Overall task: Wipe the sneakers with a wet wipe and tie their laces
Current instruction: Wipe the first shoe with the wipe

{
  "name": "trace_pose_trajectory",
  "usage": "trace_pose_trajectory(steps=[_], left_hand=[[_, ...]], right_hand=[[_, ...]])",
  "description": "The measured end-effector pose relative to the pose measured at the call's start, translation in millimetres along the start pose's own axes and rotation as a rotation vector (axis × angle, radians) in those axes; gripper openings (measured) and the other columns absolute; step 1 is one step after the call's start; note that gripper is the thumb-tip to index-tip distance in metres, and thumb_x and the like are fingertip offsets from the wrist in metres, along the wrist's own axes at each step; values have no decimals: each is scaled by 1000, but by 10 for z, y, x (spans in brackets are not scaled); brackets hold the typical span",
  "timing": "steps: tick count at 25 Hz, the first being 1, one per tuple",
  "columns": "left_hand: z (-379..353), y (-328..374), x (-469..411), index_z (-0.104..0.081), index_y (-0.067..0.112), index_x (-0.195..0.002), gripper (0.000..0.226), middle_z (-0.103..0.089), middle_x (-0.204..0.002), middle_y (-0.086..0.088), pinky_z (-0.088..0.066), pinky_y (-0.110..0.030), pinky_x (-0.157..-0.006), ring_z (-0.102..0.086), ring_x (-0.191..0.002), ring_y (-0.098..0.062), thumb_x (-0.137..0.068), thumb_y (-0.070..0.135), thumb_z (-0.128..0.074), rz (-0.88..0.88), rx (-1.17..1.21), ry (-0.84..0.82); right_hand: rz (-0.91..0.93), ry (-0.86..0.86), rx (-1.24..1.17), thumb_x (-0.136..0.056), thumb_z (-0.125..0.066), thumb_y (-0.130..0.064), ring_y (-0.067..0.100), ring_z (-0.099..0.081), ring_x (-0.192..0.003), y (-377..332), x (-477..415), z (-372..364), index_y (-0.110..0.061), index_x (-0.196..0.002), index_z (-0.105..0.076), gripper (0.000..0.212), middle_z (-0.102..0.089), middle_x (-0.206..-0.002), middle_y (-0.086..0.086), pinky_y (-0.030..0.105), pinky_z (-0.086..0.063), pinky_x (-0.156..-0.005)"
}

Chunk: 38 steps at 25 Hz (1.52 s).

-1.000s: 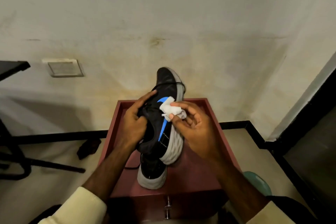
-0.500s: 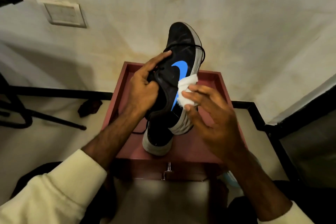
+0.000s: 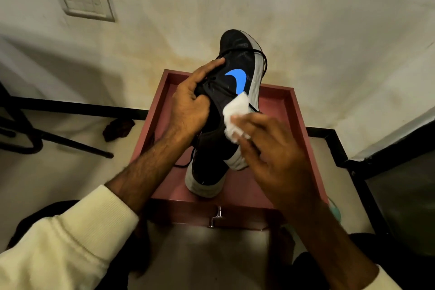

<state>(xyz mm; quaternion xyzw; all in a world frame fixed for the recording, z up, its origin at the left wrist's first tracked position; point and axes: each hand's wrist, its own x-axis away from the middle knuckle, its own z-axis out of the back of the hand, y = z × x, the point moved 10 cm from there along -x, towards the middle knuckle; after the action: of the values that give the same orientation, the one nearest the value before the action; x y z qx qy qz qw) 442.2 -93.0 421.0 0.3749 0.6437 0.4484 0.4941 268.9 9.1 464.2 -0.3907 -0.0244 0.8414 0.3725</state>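
A black sneaker (image 3: pixel 237 63) with a blue side mark and grey sole is held up, toe pointing away, above a maroon tray table (image 3: pixel 292 110). My left hand (image 3: pixel 190 106) grips it at the collar and lace area. My right hand (image 3: pixel 275 155) presses a folded white wet wipe (image 3: pixel 235 113) against the sneaker's side, below the blue mark. A loose black lace loops around the toe. A second black sneaker (image 3: pixel 204 172) stands on the table under the first, mostly hidden by it.
The table has a raised rim and a metal handle (image 3: pixel 217 215) at its front. A stained wall with a switch plate (image 3: pixel 82 0) lies behind. On the floor at left are a dark cloth (image 3: pixel 118 126) and black chair legs (image 3: pixel 70 143). A teal object (image 3: pixel 335 209) peeks out at right.
The wipe has slid from over the blue mark down the sneaker's side toward the heel. The camera has tilted downward, so the sneaker sits higher against the wall. The left hand's grip is unchanged.
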Motion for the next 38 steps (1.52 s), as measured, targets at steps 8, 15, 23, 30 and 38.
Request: trace_pose_trajectory(steps=[8,15,23,30,38], left_hand=[[100,-40,0,-71,18,-131,73,-69,-135,6,-52,-24,-103,-63,-126,-5,-83,-25,-37,93,0,55],[-304,165,136,-65,14,-137,77,-66,-140,2,-47,-42,-114,-58,-135,-13,-75,-27,-44,-68,-108,-183],[-380,238,266,-56,11,-145,72,-63,-143,1,-46,-33,-114,-58,-134,-8,-78,-11,-46,-92,-227,-208],[-330,270,300,-59,15,-143,73,-64,-139,8,-46,-28,-113,-57,-133,-3,-74,-5,-45,-128,-296,-164],[-677,473,595,-57,14,-146,72,-56,-151,1,-40,-21,-115,-51,-140,-6,-82,-17,-63,-385,-536,-374]], right_hand=[[38,-165,-194,-94,-75,-6,20,-65,-116,-136,87,-66,-10,-123,-76,29,-71,-122,4,30,-53,-100],[-226,109,-124,-99,-68,-8,7,-64,-111,341,-216,199,-8,-126,-73,27,-70,-121,3,13,-50,-97],[-95,122,63,-99,-68,-5,23,-63,-113,327,-303,300,-7,-124,-74,26,-69,-120,8,32,-53,-97],[-84,73,30,-98,-68,-3,20,-63,-107,272,-166,321,-5,-118,-74,22,-68,-114,5,32,-54,-94],[-324,251,79,-98,-65,-4,26,-63,-112,900,-308,770,-13,-127,-73,31,-65,-120,2,36,-54,-95]])
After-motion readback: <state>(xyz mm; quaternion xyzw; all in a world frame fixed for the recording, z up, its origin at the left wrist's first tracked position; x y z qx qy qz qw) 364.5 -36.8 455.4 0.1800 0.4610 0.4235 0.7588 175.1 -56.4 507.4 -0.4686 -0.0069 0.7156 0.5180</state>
